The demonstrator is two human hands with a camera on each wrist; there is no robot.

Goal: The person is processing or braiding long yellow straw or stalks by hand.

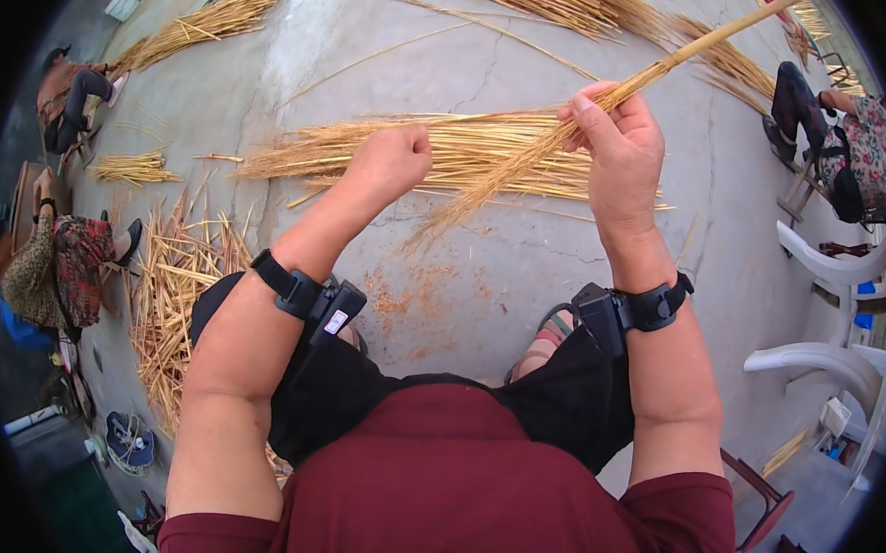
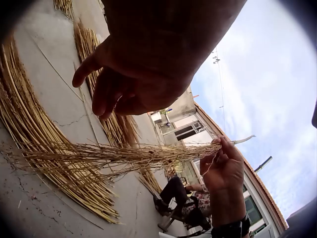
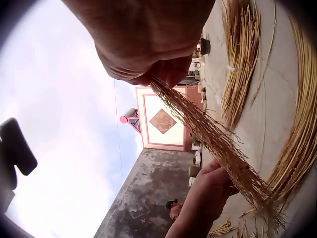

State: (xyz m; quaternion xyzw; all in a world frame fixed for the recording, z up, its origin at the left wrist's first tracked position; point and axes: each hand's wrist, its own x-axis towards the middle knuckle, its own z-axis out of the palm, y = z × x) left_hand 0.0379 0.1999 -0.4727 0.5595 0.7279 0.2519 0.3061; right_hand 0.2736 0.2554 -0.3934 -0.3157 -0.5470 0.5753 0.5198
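Observation:
My right hand (image 1: 620,151) grips a bundle of straw stalks (image 1: 711,40) where its feathery heads begin. From there the heads (image 1: 498,179) fan down and left, above a flat row of stalks (image 1: 369,151). The left hand (image 1: 394,159) is raised to the left of the heads and holds nothing. In the left wrist view, the left hand (image 2: 136,69) has loosely bent fingers, apart from the heads (image 2: 133,158). The right wrist view has the right hand (image 3: 153,54) round the upper end of the heads (image 3: 213,139), with the left hand (image 3: 208,191) beside their lower part.
Further stalk bundles (image 1: 211,22) lie along the far side of the concrete floor (image 1: 304,54). A heap of short straw pieces (image 1: 176,303) is at the left. Seated people (image 1: 48,266) are at both sides, and white plastic chairs (image 1: 834,262) stand at the right.

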